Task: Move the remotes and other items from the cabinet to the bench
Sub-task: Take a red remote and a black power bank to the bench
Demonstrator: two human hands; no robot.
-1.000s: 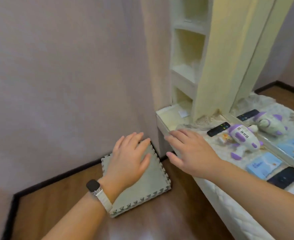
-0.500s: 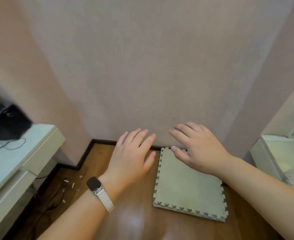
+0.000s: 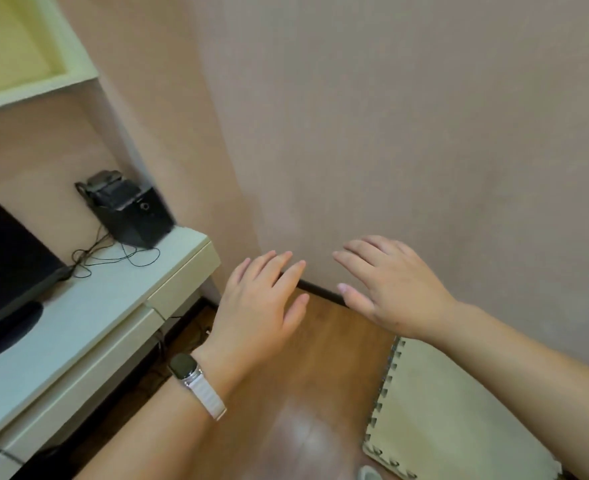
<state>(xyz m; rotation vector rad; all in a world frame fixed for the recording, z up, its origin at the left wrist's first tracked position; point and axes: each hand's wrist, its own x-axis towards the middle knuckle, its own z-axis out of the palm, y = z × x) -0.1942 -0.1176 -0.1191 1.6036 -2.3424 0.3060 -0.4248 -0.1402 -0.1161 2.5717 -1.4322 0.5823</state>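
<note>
My left hand (image 3: pixel 258 306), with a watch on its wrist, hovers palm down over the wooden floor, fingers spread and empty. My right hand (image 3: pixel 386 289) hangs beside it to the right, also empty with fingers apart. A white cabinet (image 3: pixel 106 306) with a drawer front stands at the left. No remotes show in this view, and the bench is out of sight.
A black box-shaped device (image 3: pixel 130 209) with a trailing thin cable sits on the cabinet top, and a dark screen (image 3: pixel 5 268) stands at the far left. A pale shelf (image 3: pixel 26 53) is above. A foam floor mat (image 3: pixel 452 417) lies at lower right. The pink wall is straight ahead.
The view has swung left, away from the surface with the remotes and toy. The cabinet with the black device has come into view. Both hands stayed empty and spread.
</note>
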